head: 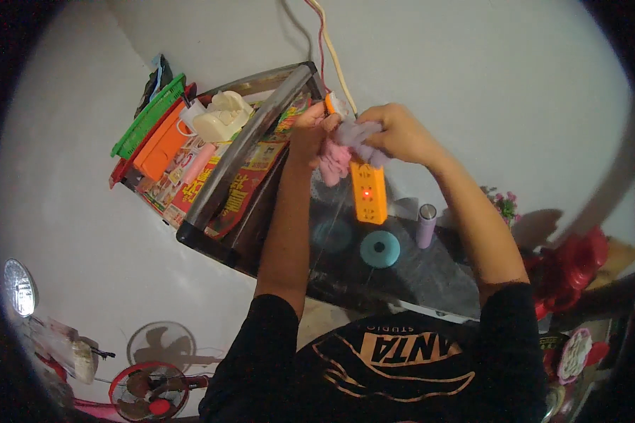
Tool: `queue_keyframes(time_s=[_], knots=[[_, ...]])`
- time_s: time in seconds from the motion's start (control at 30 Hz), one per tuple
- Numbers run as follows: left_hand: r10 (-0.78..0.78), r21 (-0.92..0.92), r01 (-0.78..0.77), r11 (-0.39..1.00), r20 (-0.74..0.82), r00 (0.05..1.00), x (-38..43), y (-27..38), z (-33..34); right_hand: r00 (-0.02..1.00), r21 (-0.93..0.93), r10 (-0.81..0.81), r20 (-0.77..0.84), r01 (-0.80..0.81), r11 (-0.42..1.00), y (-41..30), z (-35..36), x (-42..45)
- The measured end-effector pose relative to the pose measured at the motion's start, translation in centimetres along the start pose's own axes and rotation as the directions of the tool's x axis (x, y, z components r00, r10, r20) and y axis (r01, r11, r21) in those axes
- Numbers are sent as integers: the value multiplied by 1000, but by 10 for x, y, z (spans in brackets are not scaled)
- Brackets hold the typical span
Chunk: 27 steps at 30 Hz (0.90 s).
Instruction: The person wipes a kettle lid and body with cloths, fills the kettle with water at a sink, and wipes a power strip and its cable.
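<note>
My left hand is raised above the dark tabletop, closed on a pink cloth whose end hangs below the fingers. Against the same fingers is a small orange and white object; its kind is unclear. My right hand pinches a greyish-purple cloth, which touches the pink one. Just below the hands is an orange power strip with a lit red light. A round teal object with a dark centre lies nearer to me, and a lilac bottle with a metallic top stands to its right.
A metal-railed shelf lined with printed paper holds an orange basket, a green basket, a white mug and a cream container. Cables run down the wall. Pink flowers and red items are at right; a fan is lower left.
</note>
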<state>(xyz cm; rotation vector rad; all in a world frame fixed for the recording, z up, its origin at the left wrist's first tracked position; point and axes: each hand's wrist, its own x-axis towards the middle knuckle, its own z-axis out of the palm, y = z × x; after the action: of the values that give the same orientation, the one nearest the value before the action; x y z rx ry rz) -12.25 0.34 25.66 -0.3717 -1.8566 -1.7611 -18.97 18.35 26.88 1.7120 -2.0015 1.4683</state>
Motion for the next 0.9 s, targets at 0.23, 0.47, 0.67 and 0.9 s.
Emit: queue_keyframes(time_s=[0.23, 0.47, 0.67, 0.9], knots=[[52, 263, -56, 963, 22, 998, 4, -8, -15, 930, 86, 68, -362, -40, 996, 8, -14, 33], [-138, -95, 137, 986, -10, 990, 4, -4, -3, 945, -117, 14, -327, -55, 992, 1, 20, 36], [-116, 150, 130, 980, -99, 988, 3, -5, -9, 928, 69, 270, -257, -261, 963, 11, -6, 27], [72, 145, -84, 986, 86, 994, -3, 7, 0, 904, -243, -64, -423, -46, 969, 10, 29, 24]])
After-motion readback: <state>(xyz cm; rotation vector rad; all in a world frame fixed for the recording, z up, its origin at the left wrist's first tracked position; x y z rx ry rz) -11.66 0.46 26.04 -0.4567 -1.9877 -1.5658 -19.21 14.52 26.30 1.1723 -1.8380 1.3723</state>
